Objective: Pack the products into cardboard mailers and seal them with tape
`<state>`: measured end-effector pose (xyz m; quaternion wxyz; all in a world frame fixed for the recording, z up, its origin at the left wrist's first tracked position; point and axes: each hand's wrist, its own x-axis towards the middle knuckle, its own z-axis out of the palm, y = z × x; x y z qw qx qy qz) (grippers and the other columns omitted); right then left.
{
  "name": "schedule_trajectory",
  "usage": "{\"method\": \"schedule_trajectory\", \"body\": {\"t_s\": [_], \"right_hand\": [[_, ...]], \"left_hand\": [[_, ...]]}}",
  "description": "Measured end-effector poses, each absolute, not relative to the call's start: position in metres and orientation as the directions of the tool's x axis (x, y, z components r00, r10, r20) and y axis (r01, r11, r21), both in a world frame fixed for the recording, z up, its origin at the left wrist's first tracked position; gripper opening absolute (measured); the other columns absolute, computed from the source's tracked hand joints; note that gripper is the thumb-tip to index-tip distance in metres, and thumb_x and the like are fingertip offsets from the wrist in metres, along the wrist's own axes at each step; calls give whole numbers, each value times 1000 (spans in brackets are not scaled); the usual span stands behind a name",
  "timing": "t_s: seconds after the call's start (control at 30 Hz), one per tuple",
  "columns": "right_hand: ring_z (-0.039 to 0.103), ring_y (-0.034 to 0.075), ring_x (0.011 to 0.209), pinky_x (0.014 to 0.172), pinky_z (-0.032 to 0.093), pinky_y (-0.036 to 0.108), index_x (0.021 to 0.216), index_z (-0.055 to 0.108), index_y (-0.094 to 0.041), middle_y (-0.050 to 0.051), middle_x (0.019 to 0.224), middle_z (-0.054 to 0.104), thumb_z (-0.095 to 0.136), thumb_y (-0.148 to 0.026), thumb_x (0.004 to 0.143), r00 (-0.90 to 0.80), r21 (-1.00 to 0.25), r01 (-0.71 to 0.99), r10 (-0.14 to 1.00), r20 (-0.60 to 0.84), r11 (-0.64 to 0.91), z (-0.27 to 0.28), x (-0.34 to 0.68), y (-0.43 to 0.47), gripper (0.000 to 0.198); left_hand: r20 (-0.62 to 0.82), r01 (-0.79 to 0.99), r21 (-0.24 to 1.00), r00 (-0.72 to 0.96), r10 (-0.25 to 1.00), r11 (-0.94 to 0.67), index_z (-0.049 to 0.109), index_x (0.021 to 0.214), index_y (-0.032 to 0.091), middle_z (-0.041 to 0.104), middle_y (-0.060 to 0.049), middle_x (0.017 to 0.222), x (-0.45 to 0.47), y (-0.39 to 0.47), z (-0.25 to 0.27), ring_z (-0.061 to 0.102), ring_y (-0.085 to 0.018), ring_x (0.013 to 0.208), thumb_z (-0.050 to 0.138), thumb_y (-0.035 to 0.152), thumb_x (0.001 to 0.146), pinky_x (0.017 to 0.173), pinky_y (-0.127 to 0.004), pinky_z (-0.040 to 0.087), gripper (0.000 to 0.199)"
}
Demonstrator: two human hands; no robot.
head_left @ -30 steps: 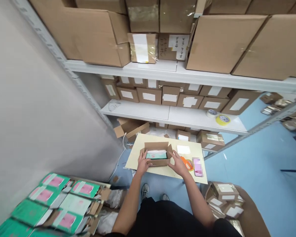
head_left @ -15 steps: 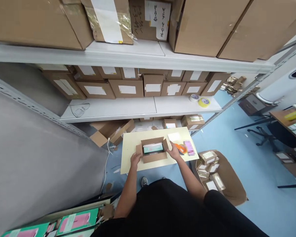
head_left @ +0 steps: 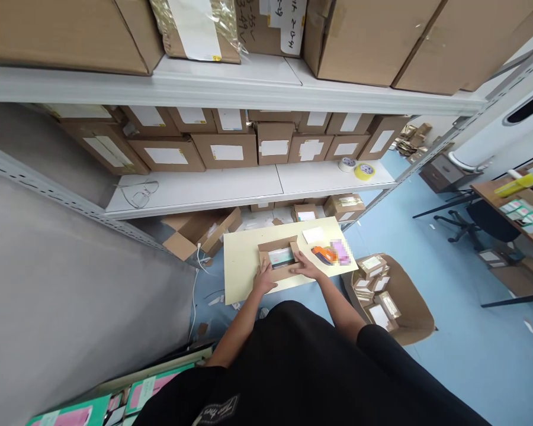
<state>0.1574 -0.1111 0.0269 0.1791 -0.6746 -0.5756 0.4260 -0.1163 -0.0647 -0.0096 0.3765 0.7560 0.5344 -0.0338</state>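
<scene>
A small open cardboard box (head_left: 285, 274) sits on the cream tabletop (head_left: 240, 266), and a mint-green and white package (head_left: 281, 256) lies inside it. My left hand (head_left: 263, 280) grips the box's left end, fingers at the left flap. At the right end, my right hand (head_left: 307, 266) holds the right flap, which leans inward over the package. To the right of the box lie orange-handled scissors (head_left: 323, 255), a pixelated pink item (head_left: 341, 251) and a white sheet (head_left: 313, 235).
Behind the table, a shelf (head_left: 231, 189) holds rows of labelled cartons (head_left: 228, 152), a white tape roll (head_left: 347, 164) and a yellow tape roll (head_left: 365, 171). A large carton (head_left: 415, 307) of sealed boxes stands right. Green-and-pink packages (head_left: 73, 414) are at lower left.
Both hands have moved closer together at the box's ends. The right flap has gone from upright to folded inward, partly covering the package. The view has shifted slightly.
</scene>
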Motion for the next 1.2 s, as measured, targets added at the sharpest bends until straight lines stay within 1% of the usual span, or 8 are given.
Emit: {"method": "schedule_trajectory", "body": {"t_s": [0.2, 0.4, 0.53, 0.67, 0.8, 0.87, 1.0, 1.2], "right_hand": [[37, 40, 154, 123, 36, 46, 154, 54, -30, 11, 177, 15, 99, -31, 54, -92, -538, 815, 867, -490, -217, 30, 162, -102, 110], [54, 31, 143, 116, 43, 38, 141, 68, -26, 11, 164, 47, 82, -39, 84, -113, -660, 732, 926, -361, -168, 34, 176, -97, 60], [69, 25, 115, 101, 52, 34, 149, 58, -19, 12, 127, 75, 59, -32, 100, 115, -672, 681, 949, -293, -290, 30, 166, -88, 51], [69, 26, 109, 94, 52, 34, 153, 50, -16, 15, 132, 68, 55, -19, 95, 370, -537, 697, 880, -298, -475, 21, 140, -76, 59], [65, 30, 117, 97, 51, 37, 159, 41, -19, 18, 142, 58, 54, -24, 96, 472, -491, 652, 817, -333, -577, 15, 127, -71, 65], [61, 33, 124, 100, 49, 39, 161, 38, -19, 19, 143, 56, 55, -27, 96, 475, -490, 646, 811, -341, -585, 13, 128, -72, 68], [47, 36, 139, 110, 44, 43, 166, 29, -20, 19, 147, 53, 58, -33, 96, 489, -518, 649, 827, -277, -557, 9, 133, -79, 76], [47, 36, 137, 113, 41, 46, 164, 31, -20, 19, 151, 52, 54, -40, 101, 435, -553, 675, 869, -237, -489, 2, 134, -88, 70]], "left_hand": [[-391, 760, 620, 516, 762, -196, 42, 161, 17, 7, -14, 178, -133, -52, -8, 19, -42, 161, 84, 46, 75, 124, -46, 34, 100], [-350, 661, 750, 424, 835, -21, 44, 160, 18, 49, -14, 163, -142, -47, -5, 45, -31, 151, 78, 52, 85, 120, -38, 40, 89], [-276, 717, 697, 239, 931, 22, 44, 160, 22, 70, -11, 138, -131, -49, 8, 63, -26, 133, 53, 44, 103, 113, -37, 47, 63], [-75, 848, 504, 234, 969, -166, 33, 166, 21, 54, -16, 156, -111, -44, 28, 48, -33, 144, 55, 21, 96, 120, -46, 39, 74], [-120, 877, 417, 313, 942, -238, 21, 170, 23, 19, -13, 176, -100, -22, 41, 20, -39, 159, 60, 13, 87, 123, -52, 34, 92], [-148, 877, 376, 376, 914, -300, 28, 168, 19, 28, -17, 172, -99, -12, 43, 17, -39, 160, 59, 10, 85, 124, -52, 31, 89], [-202, 857, 315, 480, 854, -408, 46, 159, 15, 53, -22, 151, -100, -14, 39, 35, -37, 152, 55, 9, 88, 123, -51, 33, 71], [-339, 882, 260, 465, 818, -393, 48, 157, 10, 35, -25, 166, -91, -46, 19, 24, -43, 158, 52, 37, 100, 120, -54, 36, 63]]}}
